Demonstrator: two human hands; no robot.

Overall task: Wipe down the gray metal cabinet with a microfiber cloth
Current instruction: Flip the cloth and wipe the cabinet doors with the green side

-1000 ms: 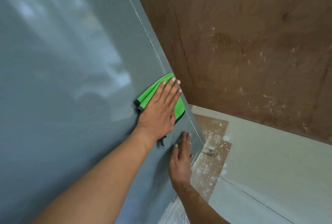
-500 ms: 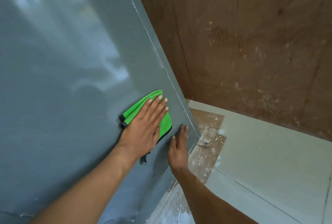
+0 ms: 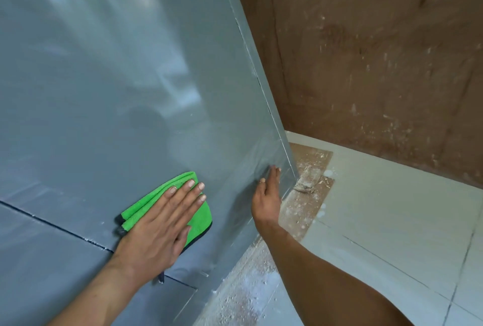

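1. Low on the tall gray metal cabinet (image 3: 117, 77), my left hand (image 3: 159, 223) lies flat with straight fingers, pressing the folded green microfiber cloth (image 3: 162, 203) against the glossy panel; it grips nothing, only pushes.
2. My right hand (image 3: 266, 195) is flat too, fingers straight, braced on the panel just beside the cabinet's corner edge and holding nothing.
3. Risk, as I judge it: the cloth is held only by palm pressure, so it could slip from under the hand and drop.
4. Another risk: white dusty debris lies on the pale tiled floor (image 3: 392, 221) near the cabinet's base, and a low stroke might drag grit onto the panel and scratch it.
5. The cloth sits under my left fingers and palm, its folded edges showing above and left of them, just above a dark seam in the panel, apart from the right hand.
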